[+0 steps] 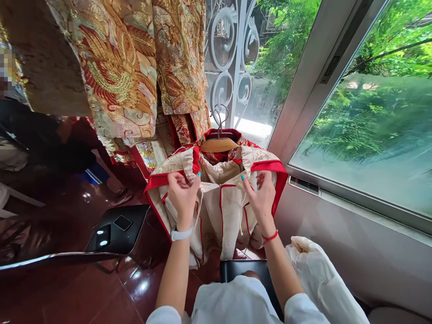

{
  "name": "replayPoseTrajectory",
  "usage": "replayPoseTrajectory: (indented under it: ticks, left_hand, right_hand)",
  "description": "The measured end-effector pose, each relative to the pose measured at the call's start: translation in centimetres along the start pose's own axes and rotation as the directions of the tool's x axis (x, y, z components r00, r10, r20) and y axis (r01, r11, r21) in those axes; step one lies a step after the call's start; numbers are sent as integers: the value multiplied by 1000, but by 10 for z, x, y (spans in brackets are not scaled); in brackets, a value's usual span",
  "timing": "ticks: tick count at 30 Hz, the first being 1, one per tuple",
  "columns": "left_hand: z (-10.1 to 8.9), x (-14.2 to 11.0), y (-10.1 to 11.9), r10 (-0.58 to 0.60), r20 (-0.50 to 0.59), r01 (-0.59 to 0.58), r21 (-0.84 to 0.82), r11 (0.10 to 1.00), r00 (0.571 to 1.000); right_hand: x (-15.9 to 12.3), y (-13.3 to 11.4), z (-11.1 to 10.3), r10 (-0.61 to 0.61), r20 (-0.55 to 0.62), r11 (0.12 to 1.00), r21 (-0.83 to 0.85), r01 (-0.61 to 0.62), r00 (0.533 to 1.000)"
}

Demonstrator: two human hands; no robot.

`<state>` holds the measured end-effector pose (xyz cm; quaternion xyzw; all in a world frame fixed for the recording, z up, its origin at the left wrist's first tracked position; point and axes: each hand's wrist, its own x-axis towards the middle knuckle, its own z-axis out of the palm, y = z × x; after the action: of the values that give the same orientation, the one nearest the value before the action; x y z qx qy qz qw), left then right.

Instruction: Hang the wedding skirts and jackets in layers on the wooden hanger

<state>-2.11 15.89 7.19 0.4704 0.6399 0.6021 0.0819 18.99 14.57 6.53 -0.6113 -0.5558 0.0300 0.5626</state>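
Observation:
A cream garment (229,211) with red piping and dangling cords hangs in front of me, its gathered top edge spread between my hands. Around it lies a cream jacket with wide red edging (270,165), on a wooden hanger (219,145) with a metal hook. My left hand (184,198), with a white band at the wrist, is closed on the left part of the cream garment's upper edge. At the right part, my right hand (262,195), with a red string bracelet, pinches the same edge. Cloth hides some of the fingertips.
Gold and red embroidered robes (121,76) hang at upper left. A window with a metal frame (297,85) and a white scrollwork grille (232,49) stands behind. A phone (304,185) lies on the sill. Dark chair (118,229) at left; white cloth (320,274) at lower right.

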Motion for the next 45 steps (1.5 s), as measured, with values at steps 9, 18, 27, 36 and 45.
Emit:
replayPoseTrajectory:
  ticks: [9,18,27,36,45]
  left_hand:
    - [-3,35,18,67,102,-107,458,883,993]
    - [-6,41,26,177,121,-213,439,873,977]
    - [-21,75,40,153,225,-170,58,984,962]
    - [18,61,92,224,121,-234,70,970,967]
    - [45,35,86,285,75,-291,86,953,956]
  right_hand:
    - [52,-18,8,-328,92,919,-197,341,940]
    - [67,-1,9,-224,211,900,-329,285,951]
    - [110,-4,-6,-229,326,973,59,222,917]
    - [117,-19,-10,-281,232,936,279,213,931]
    - [107,-37,22,-462,320,862,-59,504,827]
